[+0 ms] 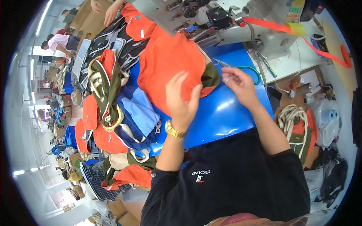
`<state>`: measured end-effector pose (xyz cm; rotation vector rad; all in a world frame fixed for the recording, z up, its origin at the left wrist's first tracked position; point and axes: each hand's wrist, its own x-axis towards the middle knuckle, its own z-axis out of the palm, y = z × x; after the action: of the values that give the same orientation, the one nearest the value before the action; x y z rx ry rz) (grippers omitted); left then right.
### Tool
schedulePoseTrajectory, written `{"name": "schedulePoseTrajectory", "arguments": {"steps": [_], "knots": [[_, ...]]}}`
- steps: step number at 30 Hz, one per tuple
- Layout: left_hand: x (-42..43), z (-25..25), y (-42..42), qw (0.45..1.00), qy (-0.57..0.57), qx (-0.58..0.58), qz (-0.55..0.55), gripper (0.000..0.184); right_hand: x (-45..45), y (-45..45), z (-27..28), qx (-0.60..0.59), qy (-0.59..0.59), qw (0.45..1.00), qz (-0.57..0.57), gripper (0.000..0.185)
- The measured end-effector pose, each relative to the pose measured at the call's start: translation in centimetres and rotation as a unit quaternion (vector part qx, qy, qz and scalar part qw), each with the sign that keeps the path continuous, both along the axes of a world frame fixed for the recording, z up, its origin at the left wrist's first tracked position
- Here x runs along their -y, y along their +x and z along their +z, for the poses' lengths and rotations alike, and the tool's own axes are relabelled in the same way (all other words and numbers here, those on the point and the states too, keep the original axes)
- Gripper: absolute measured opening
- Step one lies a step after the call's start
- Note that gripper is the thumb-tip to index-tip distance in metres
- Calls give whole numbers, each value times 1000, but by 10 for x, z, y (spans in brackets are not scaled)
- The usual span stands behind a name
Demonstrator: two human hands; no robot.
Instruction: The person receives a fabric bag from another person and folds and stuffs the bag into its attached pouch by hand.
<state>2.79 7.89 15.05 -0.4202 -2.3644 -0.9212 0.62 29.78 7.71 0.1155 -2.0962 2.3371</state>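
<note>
A large orange fabric piece (166, 64) with an olive-green panel (210, 76) and a pale trim lies on the blue work surface (222, 109). Over its near part is my left hand (181, 98), fingers spread and nothing in them; whether it touches the cloth I cannot tell. A gold watch is on that wrist. My right hand (240, 86) hovers right of the olive panel, its fingers loosely bent and apart, holding nothing visible. Just beyond it lie scissors with green handles (257, 77), partly hidden by the hand.
A sewing machine (241, 35) stands at the far side, with an orange strip (264, 25) running across it. Orange, olive and blue bags (137, 109) are piled on the left. Another person's hand (112, 14) reaches in at the top. Tweezers (268, 66) lie at right.
</note>
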Motion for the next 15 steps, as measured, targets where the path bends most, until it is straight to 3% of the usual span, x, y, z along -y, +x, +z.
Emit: {"name": "schedulePoseTrajectory", "arguments": {"steps": [6,7,15], "knots": [[-33,-12,-42,994,-67,-86,24,46,13,-22,14,-22,9,999,35,44],[-25,-13,-44,995,-77,-68,0,40,18,-28,14,-39,2,999,28,44],[1,9,-48,975,-197,-89,-50,40,25,-38,33,-6,-46,992,119,30]]}}
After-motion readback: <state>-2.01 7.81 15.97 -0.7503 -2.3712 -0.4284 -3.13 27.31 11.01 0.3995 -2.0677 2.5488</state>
